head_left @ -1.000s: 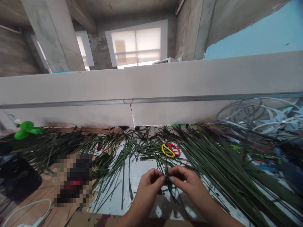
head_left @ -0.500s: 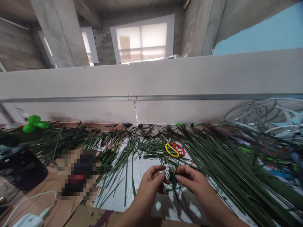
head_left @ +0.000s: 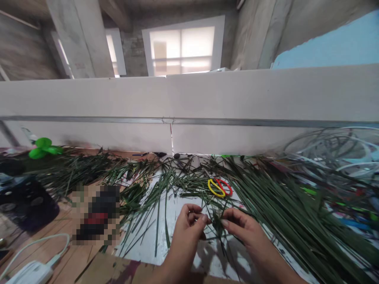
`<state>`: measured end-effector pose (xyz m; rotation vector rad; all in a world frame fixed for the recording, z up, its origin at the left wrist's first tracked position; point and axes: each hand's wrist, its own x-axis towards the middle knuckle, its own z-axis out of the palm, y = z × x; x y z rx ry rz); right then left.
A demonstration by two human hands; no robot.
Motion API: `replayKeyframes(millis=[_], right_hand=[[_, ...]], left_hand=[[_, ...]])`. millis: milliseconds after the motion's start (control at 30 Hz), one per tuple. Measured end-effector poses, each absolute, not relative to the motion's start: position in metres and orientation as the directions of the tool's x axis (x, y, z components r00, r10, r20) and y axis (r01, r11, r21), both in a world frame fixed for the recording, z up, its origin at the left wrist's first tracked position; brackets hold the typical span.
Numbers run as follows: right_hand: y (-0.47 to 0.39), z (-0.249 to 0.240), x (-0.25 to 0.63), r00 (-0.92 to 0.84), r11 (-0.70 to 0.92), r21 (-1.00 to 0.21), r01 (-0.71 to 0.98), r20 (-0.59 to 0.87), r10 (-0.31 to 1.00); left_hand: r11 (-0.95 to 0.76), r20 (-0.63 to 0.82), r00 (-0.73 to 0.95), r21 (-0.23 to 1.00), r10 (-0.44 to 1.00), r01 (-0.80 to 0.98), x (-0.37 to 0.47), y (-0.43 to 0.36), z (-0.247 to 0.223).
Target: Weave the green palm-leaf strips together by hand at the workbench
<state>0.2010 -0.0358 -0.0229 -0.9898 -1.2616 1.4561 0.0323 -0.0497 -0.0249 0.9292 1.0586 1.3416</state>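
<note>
A small knotted bundle of green leaf strips (head_left: 217, 224) is held up between my hands, with thin ends sticking out above and below. My right hand (head_left: 244, 228) pinches its right side between thumb and fingers. My left hand (head_left: 189, 230) is closed at the bundle's left, thumb against fingers, apparently on a thin leaf strip running from it; the fingertips partly cover that strip. Just beyond the hands lie scissors with one yellow and one red handle (head_left: 216, 188), their blades pointing away among cut leaves. A white sheet (head_left: 148, 240) is under my hands.
Long green leaves (head_left: 278, 201) are heaped along the right, with shorter cuttings (head_left: 79, 169) at the left and back. A dark spotted container (head_left: 28, 205), a white charger with a cable (head_left: 31, 272) and a green balloon-like object (head_left: 44, 148) stand left. Coiled pale strips (head_left: 334, 148) lie right, before a white partition (head_left: 207, 94).
My left fingers have drawn closer together beside the leaf bundle. The bundle stays in my right hand's pinch. The view has shifted slightly.
</note>
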Motion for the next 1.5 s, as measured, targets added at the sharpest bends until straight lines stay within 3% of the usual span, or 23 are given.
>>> replayKeyframes(millis=[233,467,667,900,1500], right_hand=[[-0.037,-0.029,0.199,-0.243,-0.034,-0.987,-0.16,0.006,0.97],[-0.036,-0.026,0.196,-0.262,-0.026,-0.989,-0.145,0.013,0.965],[-0.034,-0.025,0.196,-0.318,-0.034,-0.993,-0.109,0.002,0.948],[-0.035,-0.022,0.195,-0.253,0.037,-0.999,-0.018,0.04,0.967],[-0.038,-0.021,0.197,-0.277,0.058,-0.998,-0.027,0.063,0.959]], left_hand=[[0.065,-0.061,0.03,0.988,0.998,-0.137,0.037,-0.055,-0.016],[-0.002,0.0,-0.05,0.999,0.999,-0.044,0.035,-0.055,-0.016],[0.051,-0.059,-0.053,0.987,0.997,-0.155,0.036,-0.053,-0.015],[0.05,-0.054,-0.009,0.959,0.998,-0.28,0.041,-0.054,-0.02],[0.034,-0.013,0.092,0.973,0.996,-0.227,0.043,-0.057,-0.021]])
